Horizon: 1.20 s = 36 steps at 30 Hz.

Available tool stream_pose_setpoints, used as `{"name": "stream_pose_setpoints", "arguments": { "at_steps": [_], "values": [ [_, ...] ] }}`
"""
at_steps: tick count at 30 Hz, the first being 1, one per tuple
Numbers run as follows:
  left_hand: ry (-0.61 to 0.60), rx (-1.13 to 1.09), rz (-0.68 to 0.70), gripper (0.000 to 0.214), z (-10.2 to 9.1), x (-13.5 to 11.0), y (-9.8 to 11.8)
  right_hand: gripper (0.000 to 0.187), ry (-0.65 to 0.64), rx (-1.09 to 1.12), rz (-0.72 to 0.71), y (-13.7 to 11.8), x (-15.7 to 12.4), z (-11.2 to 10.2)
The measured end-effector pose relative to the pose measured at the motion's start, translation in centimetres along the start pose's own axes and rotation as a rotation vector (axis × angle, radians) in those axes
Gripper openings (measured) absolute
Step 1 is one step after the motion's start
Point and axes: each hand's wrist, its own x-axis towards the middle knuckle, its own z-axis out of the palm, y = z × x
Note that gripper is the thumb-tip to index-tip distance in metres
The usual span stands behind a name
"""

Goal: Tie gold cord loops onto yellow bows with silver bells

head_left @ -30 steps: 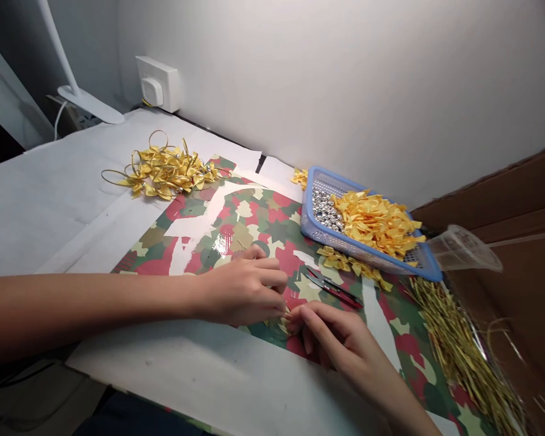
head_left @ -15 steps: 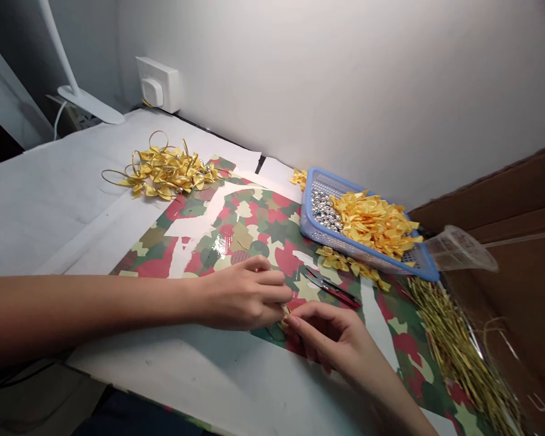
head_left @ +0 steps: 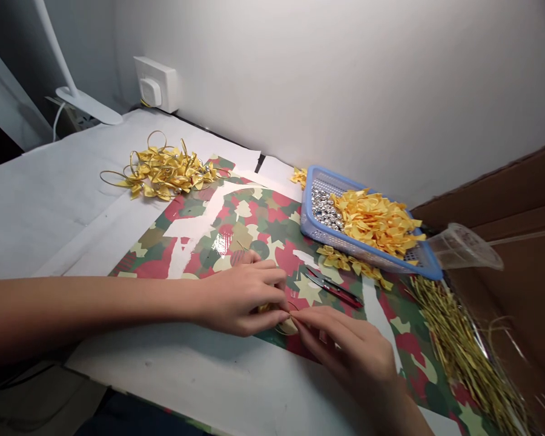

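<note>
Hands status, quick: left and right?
Left hand: closed, holding a small yellow ribbon bow, mostly hidden.
Right hand: closed, pinching something thin at its fingertips; too small to tell what.

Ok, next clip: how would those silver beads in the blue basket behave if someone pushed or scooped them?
The silver beads look round and smooth, so they'd probably roll and scatter at a light push. Their shiny finish suggests they may slip between fingers. The raised rim of the blue plastic basket would likely contain small nudges. Their weight can't be judged from here.
</note>
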Motion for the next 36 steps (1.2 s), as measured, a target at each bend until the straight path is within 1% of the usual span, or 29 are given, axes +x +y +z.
{"name": "stream_pose_setpoints", "arguments": {
  "at_steps": [3, 7, 11, 14, 16, 19, 20, 22, 25, 27, 29, 33, 36],
  "values": [
    [-0.040, -0.104, -0.046, 0.017, -0.3, 0.1, 0.1, 0.024, 0.022, -0.046, -0.060, 0.0, 0.0, -0.2],
    [-0.057, -0.183, -0.089, 0.019, -0.6, 0.2, 0.1, 0.030, 0.013, -0.124, -0.115, 0.0, -0.2, -0.3],
    [-0.041, -0.209, -0.094, 0.017, -0.4, 0.2, -0.1, 0.031, -0.004, -0.162, -0.158, 0.0, -0.3, -0.4],
    [0.002, -0.226, -0.105, 0.014, -0.2, 0.2, -0.1, 0.027, 0.011, -0.119, -0.134, -0.2, -0.1, -0.4],
    [0.044, -0.228, -0.109, 0.013, -0.1, 0.2, -0.1, 0.023, -0.007, -0.022, -0.022, -0.4, 0.0, -0.4],
    [0.132, -0.147, -0.068, 0.016, 0.0, 0.2, -0.1, 0.014, -0.045, 0.154, 0.294, -0.4, -0.1, -0.3],
    [0.167, -0.092, -0.039, 0.018, 0.1, 0.2, -0.1, 0.016, -0.059, 0.215, 0.412, -0.4, -0.1, -0.2],
    [0.229, 0.040, 0.035, 0.021, 0.2, 0.2, -0.1, 0.026, -0.102, 0.356, 0.620, -0.3, 0.0, -0.1],
    [0.291, 0.243, 0.155, 0.024, 0.4, 0.1, -0.2, 0.040, -0.204, 0.616, 0.843, -0.2, 0.2, 0.2],
    [0.301, 0.370, 0.229, 0.026, 0.5, 0.0, -0.2, 0.044, -0.242, 0.763, 0.936, -0.3, 0.3, 0.4],
    [0.283, 0.465, 0.301, 0.028, 0.5, -0.1, -0.3, 0.046, -0.269, 0.853, 0.997, -0.3, 0.3, 0.5],
    [0.239, 0.559, 0.398, 0.019, 0.2, -0.4, -0.3, 0.049, -0.318, 0.896, 1.050, -0.3, 0.4, 0.6],
    [0.257, 0.589, 0.433, 0.019, 0.1, -0.4, -0.2, 0.048, -0.329, 0.915, 1.060, -0.4, 0.7, 0.7]
  ]
}}
